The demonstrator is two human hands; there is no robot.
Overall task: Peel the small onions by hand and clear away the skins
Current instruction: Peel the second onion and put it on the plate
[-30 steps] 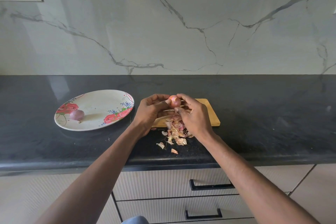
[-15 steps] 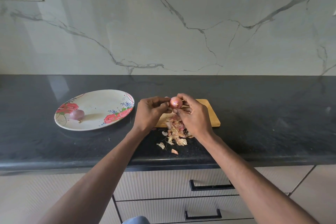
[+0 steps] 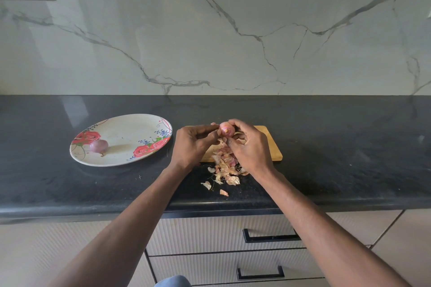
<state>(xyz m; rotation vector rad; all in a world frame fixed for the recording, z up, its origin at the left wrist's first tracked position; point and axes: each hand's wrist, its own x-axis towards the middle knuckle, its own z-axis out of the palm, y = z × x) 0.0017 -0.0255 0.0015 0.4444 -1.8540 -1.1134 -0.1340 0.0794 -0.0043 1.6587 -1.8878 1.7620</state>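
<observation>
Both hands pinching 1 small onion (image 3: 226,128) above cutting board (image 3: 271,144), left hand (image 3: 192,144), right hand (image 3: 249,147), skins (image 3: 227,168) heaped below on counter (image 3: 338,147), 1 peeled onion (image 3: 99,146) on plate (image 3: 130,128).

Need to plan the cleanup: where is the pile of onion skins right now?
In the head view the onion skins lie centre frame, below the two hands, spilling from the near edge of the wooden cutting board onto the black counter, right of the floral plate.

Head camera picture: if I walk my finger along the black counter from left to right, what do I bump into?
Flowered plate with one purple onion on it → left hand → pink onion pinched by both hands → right hand → bare right end of the wooden board.
</observation>
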